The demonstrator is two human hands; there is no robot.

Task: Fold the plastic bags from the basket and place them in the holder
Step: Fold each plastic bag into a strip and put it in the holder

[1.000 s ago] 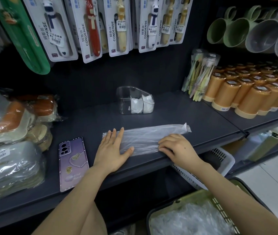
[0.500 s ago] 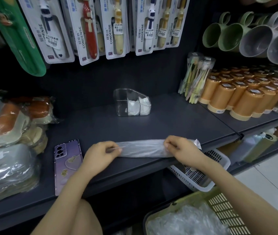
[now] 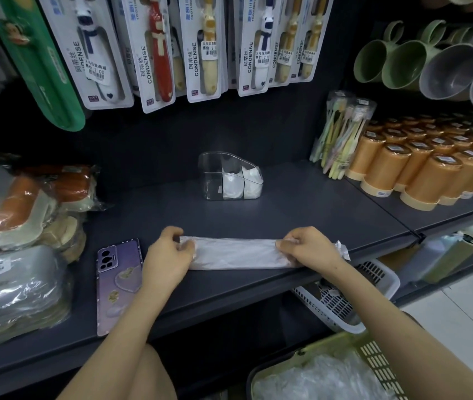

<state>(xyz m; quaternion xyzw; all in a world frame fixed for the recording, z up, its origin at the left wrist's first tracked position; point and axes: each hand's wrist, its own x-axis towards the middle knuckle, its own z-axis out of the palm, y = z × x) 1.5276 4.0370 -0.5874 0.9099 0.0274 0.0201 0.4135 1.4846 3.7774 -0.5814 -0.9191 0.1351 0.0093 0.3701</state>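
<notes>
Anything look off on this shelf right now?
Only the purple phone: it lies flat on the shelf among shop goods, just left of the left hand, its near end close to the front edge. The plastic bag, pinched between that hand and the right hand, is a tidy strip. Nothing spilled or damaged.

**Single wide head cam**

Worn on head, faces fwd & down, close to shelf [image 3: 301, 209]. Puts holder [image 3: 231, 180] just above frame centre. Left hand [image 3: 169, 258] & right hand [image 3: 307, 249], pinching plastic bag [image 3: 235, 255], nearer cam than holder. Basket [image 3: 379, 362] below-right of holder, bottom edge.
</notes>
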